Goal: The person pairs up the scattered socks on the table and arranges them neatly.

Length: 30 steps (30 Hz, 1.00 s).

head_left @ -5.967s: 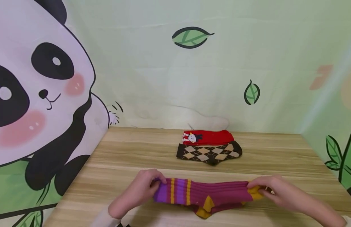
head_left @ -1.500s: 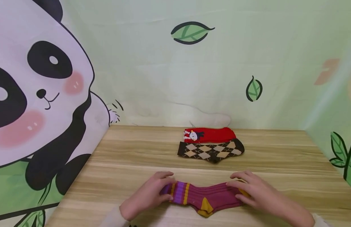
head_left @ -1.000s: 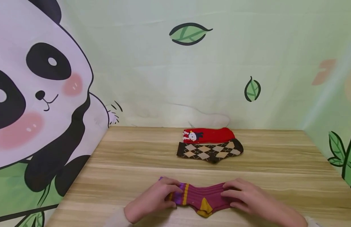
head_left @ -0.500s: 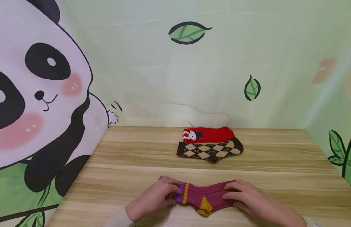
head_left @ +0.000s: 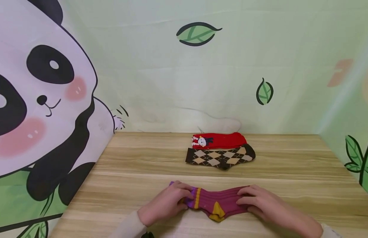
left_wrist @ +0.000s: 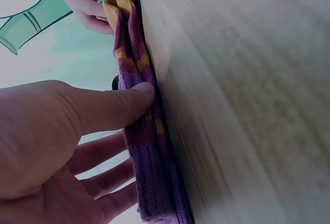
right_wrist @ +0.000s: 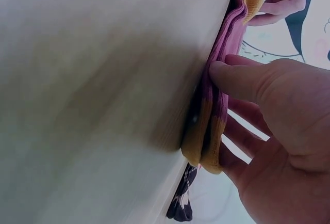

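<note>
A pair of magenta socks with purple striped cuffs and mustard heels and toes lies lengthwise near the table's front, one sock stacked on the other. At the cuff end, my left hand pinches the socks; the left wrist view shows its thumb pressed against the near edge, fingers on the far side. My right hand pinches the foot part, its thumb against both layers just short of the mustard toes. In the head view the right hand hides the toes.
Behind the socks lie a black argyle sock and, touching it at the back, a red sock with a cartoon figure. The wooden table ends at a green backdrop with a printed panda at left.
Earlier the hands held the socks by their ends. The socks were then laid down and the hands moved inward along them. In the last half second, the socks shifted slightly away from me.
</note>
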Available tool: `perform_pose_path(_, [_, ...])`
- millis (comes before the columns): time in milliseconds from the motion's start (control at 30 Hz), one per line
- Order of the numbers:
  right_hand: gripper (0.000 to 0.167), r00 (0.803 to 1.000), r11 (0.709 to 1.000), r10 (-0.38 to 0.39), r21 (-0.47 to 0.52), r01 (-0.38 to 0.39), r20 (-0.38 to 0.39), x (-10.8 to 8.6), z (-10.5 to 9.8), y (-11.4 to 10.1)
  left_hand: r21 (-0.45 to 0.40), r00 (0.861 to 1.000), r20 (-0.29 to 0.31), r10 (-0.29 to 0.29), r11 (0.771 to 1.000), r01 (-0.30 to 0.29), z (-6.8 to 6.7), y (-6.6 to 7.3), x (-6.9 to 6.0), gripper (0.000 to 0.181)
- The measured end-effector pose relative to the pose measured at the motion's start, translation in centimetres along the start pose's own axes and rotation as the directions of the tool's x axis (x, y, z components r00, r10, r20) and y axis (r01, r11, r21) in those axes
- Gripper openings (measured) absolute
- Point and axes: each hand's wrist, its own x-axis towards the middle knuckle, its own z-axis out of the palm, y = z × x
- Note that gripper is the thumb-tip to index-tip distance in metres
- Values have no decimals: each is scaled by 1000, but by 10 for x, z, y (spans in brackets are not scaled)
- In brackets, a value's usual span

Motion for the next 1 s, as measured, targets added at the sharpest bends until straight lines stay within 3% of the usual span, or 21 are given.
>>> perform_pose_path(133, [38,997,998,-53,-31,52,-63,1,1,7,2,1000,2,14,1000,-14,-1,-1,6,29])
perform_pose_path(267, [38,995,997,-66,-52,62,-73,2,0,12,-5,1000,10,20,1000,-19,-2,-1,13,29])
perform_pose_path(700, [38,998,998,54,-11,-54,15,7,-11,29,38,999,2,37,999,-37,3,-7,42,26])
perform_pose_path(1000, [39,995,995,96,-2,-96,17,10,-12,42,38,1000,5,21,999,-21,5,-11,61,25])
